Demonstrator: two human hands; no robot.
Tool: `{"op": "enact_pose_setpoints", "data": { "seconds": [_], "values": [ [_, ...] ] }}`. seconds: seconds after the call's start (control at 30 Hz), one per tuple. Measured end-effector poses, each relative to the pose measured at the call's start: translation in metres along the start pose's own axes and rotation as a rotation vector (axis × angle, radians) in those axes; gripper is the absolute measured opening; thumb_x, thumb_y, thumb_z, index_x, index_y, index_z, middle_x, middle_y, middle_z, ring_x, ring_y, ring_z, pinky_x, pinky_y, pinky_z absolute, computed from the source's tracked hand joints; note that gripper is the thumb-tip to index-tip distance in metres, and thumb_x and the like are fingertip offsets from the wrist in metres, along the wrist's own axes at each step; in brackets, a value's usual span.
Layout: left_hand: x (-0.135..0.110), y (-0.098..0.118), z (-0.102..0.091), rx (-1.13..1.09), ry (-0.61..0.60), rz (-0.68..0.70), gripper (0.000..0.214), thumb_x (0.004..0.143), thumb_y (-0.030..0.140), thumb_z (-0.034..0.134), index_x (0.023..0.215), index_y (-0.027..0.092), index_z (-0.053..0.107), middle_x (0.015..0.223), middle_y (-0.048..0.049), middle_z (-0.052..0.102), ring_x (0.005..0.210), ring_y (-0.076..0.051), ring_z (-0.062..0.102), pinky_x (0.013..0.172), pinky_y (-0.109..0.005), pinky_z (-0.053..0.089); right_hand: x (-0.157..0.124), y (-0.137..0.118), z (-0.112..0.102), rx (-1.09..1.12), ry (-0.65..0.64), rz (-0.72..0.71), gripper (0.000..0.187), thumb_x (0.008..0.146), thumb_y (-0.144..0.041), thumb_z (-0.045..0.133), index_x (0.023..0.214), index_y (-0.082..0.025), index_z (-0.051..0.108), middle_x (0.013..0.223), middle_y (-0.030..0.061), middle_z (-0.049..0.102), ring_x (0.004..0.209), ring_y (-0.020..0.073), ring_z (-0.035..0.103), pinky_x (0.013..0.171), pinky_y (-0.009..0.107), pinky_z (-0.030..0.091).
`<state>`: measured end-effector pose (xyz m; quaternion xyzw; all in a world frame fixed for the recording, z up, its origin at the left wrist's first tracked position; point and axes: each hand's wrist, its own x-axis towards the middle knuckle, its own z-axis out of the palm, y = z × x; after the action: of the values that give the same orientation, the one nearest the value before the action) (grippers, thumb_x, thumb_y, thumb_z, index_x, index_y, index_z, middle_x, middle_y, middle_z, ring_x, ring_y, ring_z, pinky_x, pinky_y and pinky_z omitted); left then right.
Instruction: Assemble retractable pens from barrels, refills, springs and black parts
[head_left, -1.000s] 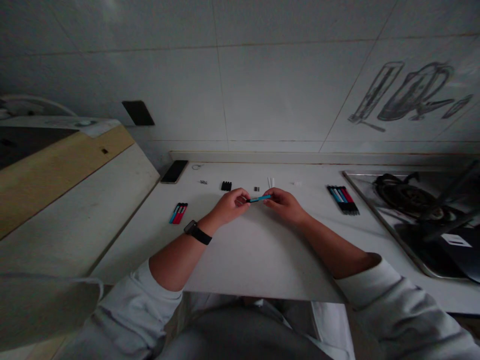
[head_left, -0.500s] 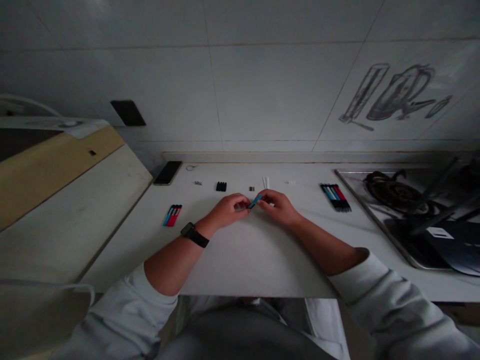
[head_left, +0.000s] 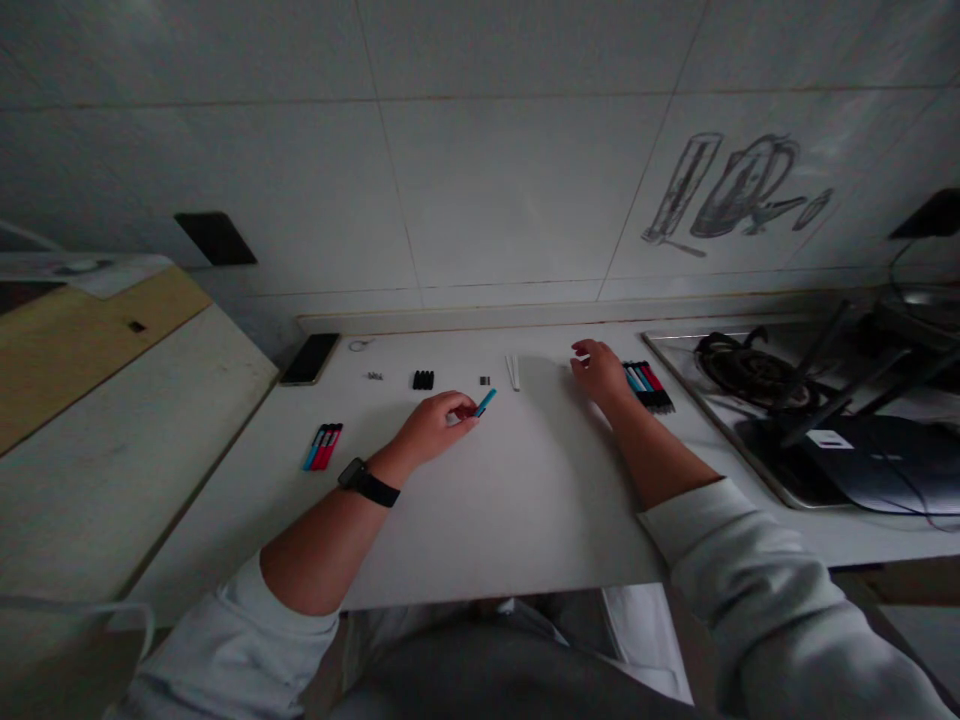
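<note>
My left hand (head_left: 439,424) pinches a blue pen barrel (head_left: 486,402), dark at its lower end, between thumb and fingertips. The barrel slants up to the right above the white counter. My right hand (head_left: 598,372) is apart from it, over the counter's right side, with its fingers loosely bent and apart and nothing visible in them. It is just left of a row of blue, white and red pens (head_left: 649,388) and partly covers their edge. Between the hands lie thin white sticks (head_left: 512,373) and a small group of dark pieces (head_left: 484,380).
Black caps (head_left: 423,380), small metal bits (head_left: 374,376) and a ring (head_left: 361,345) lie along the back. A phone (head_left: 311,359) and blue and red pens (head_left: 323,447) are at left. A gas stove (head_left: 750,365) bounds the right.
My right hand has let go of the blue barrel and moved right, toward the row of pens. My left hand still holds the barrel. The view has turned a little to the right.
</note>
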<state>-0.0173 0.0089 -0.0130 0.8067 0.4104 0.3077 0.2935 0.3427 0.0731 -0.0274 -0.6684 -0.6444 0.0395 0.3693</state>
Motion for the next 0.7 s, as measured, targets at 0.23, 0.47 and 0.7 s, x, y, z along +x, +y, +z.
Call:
{"op": "enact_pose_setpoints", "data": {
  "seconds": [0.23,0.47,0.7],
  "values": [
    [-0.001,0.001,-0.001,0.036,-0.025,0.023,0.008,0.090,0.023,0.070,0.098,0.020,0.071,0.099,-0.0043,0.073,0.090,-0.019,0.066,0.088,-0.035,0.053,0.004,0.015,0.009,-0.146,-0.095,-0.036,0.030,0.089,-0.025,0.060,0.114,-0.020,0.075,0.108,0.0104,0.072,0.089,0.0231,0.066,0.091,0.038,0.052],
    [-0.001,0.000,0.000,0.033,-0.040,0.040,0.008,0.090,0.020,0.070,0.097,0.020,0.071,0.099,-0.0047,0.073,0.089,-0.018,0.066,0.087,-0.034,0.053,0.010,0.012,0.007,-0.218,-0.069,0.018,0.023,0.090,-0.023,0.057,0.102,-0.018,0.077,0.105,0.0124,0.076,0.093,0.0252,0.067,0.089,0.036,0.051],
    [0.000,-0.004,-0.001,0.067,0.003,0.054,0.008,0.090,0.021,0.070,0.098,0.020,0.070,0.098,-0.0050,0.072,0.089,-0.019,0.067,0.085,-0.035,0.052,0.002,-0.008,-0.005,0.026,0.053,0.090,0.023,0.095,-0.035,0.056,0.106,-0.020,0.070,0.095,0.0108,0.078,0.086,0.0246,0.073,0.081,0.035,0.055]
  ]
}}
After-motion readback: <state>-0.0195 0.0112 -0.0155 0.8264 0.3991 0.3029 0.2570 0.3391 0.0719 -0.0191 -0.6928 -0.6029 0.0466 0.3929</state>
